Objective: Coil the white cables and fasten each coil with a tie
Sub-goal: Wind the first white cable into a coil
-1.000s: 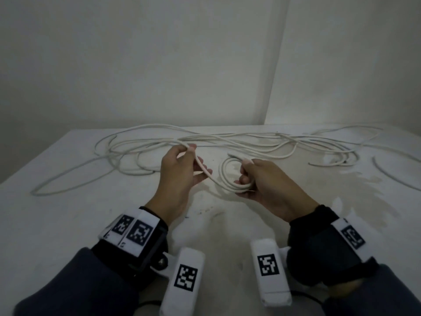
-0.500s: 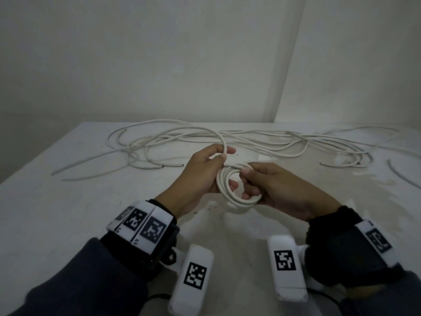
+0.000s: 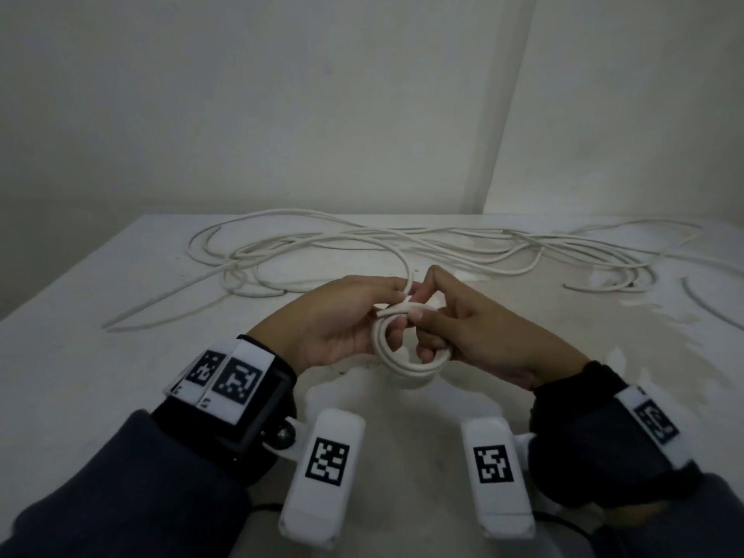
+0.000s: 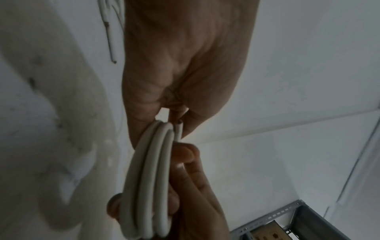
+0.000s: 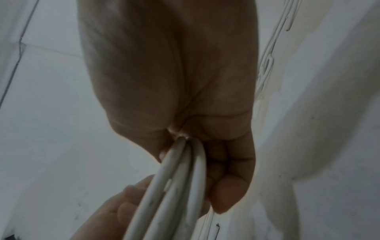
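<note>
A small coil of white cable (image 3: 406,366) hangs between my two hands above the table's middle. My right hand (image 3: 475,332) grips the coil (image 5: 174,186) with fingers curled through its loops and the thumb on top. At the coil's top my left hand (image 3: 342,316) pinches the loops (image 4: 152,178) together, meeting the right fingertips. From there the free strand (image 3: 404,255) runs up and back to the loose white cables (image 3: 463,247) spread over the far half of the table. A cut cable end (image 4: 180,125) shows beside the left fingers. No tie is visible.
The white table (image 3: 80,376) stands in a corner of two pale walls. Loose cable loops (image 3: 225,271) lie at the far left, and a separate curved piece (image 3: 700,304) at the right edge. A metal shelf frame (image 4: 287,224) shows in the left wrist view.
My left hand carried the strand rightward from the loose cable to the coil, adding a loop. Both hands now meet at the coil's top, and the slack has been drawn in.
</note>
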A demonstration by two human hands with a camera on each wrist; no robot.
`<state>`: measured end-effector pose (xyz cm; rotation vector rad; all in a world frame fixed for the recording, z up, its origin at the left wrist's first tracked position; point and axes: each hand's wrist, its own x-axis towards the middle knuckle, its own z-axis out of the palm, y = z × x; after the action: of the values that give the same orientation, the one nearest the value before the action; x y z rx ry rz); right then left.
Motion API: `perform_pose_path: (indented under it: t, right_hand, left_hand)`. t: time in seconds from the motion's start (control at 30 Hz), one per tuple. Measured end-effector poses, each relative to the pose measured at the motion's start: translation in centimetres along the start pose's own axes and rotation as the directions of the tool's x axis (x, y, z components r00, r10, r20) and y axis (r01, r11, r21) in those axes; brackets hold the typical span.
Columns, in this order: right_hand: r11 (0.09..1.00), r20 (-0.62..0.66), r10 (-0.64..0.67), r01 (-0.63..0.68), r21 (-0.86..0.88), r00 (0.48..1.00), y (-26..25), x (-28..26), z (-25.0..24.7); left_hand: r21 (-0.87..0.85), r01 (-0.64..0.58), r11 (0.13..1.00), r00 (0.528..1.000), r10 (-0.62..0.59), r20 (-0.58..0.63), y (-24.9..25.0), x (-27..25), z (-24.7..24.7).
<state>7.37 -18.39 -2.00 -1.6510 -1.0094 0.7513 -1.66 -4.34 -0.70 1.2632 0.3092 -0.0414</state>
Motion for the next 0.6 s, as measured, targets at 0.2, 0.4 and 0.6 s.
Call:
perform_pose_path:
  t: [0.2, 0.4, 0.6]
  right_hand:
    - [0.992, 0.016, -0.059, 0.061, -0.111, 0.998, -0.1, 0.1, 0.0]
    - [0.983, -0.032, -0.116, 0.110, -0.150, 0.993, -0.1, 0.0, -0.1]
    - [0.933, -0.084, -0.203, 0.167, -0.320, 0.976, -0.3, 0.2, -0.2]
  left_hand:
    - [0.276, -0.007, 0.961, 0.997, 0.028, -0.073, 0.0, -0.1, 0.4]
    - [0.514, -0.110, 0.851, 0.994, 0.094, 0.056, 0.3, -0.8, 0.0]
    - [0.690, -0.212, 0.692, 0.972, 0.222, 0.076, 0.7, -1.2, 0.0]
